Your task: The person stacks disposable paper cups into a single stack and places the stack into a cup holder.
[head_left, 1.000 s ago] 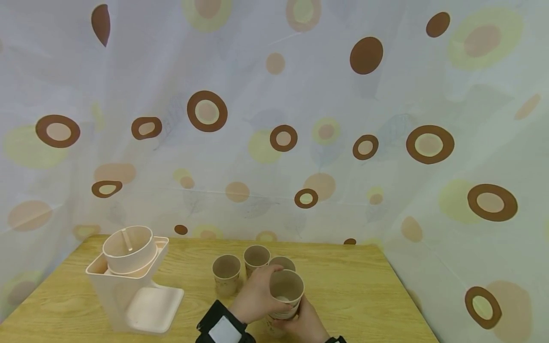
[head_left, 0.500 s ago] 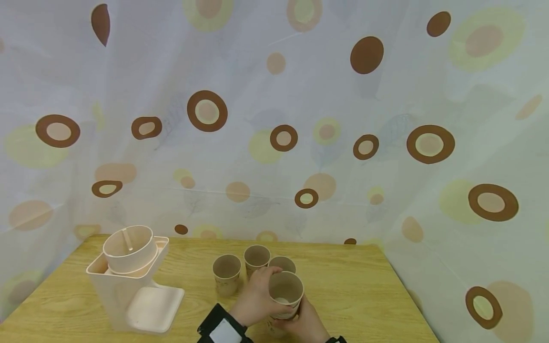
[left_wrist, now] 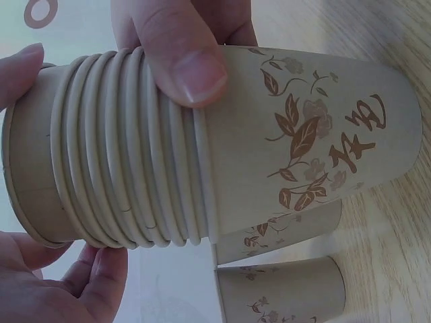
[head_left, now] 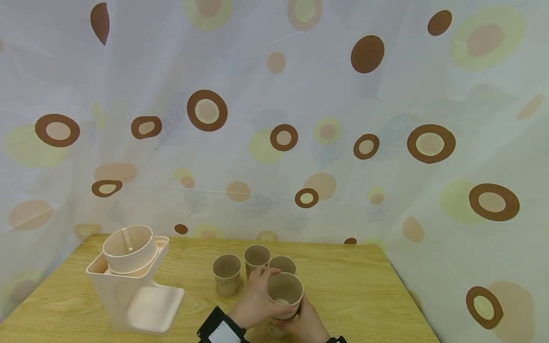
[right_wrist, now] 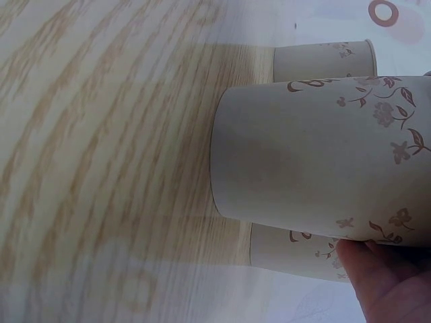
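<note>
Wood-grain tabletop [head_left: 343,290] bears a white plastic appliance [head_left: 116,295]; right of it, left hand [head_left: 255,300] pinches a beige floral paper-cup stack [left_wrist: 229,161] up top, right hand [head_left: 308,321] grips lower; base contact looks uncertain. Light pressure should spare rims [left_wrist: 161,168].

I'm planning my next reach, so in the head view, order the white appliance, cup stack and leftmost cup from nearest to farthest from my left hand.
1. Cup stack: held by your left hand.
2. Leftmost cup: just left of that hand, slightly farther back.
3. White appliance: well off to the left.
</note>
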Motion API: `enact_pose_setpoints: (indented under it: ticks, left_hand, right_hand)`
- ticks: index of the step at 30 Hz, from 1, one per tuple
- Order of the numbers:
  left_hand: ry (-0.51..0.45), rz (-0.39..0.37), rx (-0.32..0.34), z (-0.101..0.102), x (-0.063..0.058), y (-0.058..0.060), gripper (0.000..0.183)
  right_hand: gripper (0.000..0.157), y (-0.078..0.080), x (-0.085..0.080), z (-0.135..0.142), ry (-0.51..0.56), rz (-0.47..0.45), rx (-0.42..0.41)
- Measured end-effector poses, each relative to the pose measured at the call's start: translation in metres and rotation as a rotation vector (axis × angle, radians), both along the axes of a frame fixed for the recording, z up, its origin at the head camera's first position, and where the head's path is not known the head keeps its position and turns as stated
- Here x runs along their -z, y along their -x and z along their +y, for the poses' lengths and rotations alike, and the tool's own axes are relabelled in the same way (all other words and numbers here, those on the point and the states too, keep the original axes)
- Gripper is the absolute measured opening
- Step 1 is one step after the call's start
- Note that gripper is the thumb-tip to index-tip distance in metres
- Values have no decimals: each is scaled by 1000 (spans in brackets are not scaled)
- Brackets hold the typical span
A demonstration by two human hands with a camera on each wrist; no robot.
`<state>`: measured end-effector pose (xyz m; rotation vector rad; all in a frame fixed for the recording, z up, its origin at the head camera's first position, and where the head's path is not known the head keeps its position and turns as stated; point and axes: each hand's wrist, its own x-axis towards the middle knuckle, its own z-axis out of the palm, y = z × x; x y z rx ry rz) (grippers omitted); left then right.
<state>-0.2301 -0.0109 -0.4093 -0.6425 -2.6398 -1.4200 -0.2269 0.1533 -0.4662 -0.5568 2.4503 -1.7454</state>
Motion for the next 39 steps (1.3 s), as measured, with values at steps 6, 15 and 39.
enact_pose_setpoints:
  ticks: [6, 15, 39]
  left_hand:
    - [-8, -3, 0, 1, 1, 0, 72]
    - [8, -14, -8, 0, 1, 0, 70]
    - [-32, -77, 12, -5, 6, 0, 82]
  right_hand:
    - [86, 1, 1, 0, 3, -4, 5]
    - [87, 2, 1, -1, -9, -20, 21]
    - [87, 1, -1, -2, -6, -15, 22]
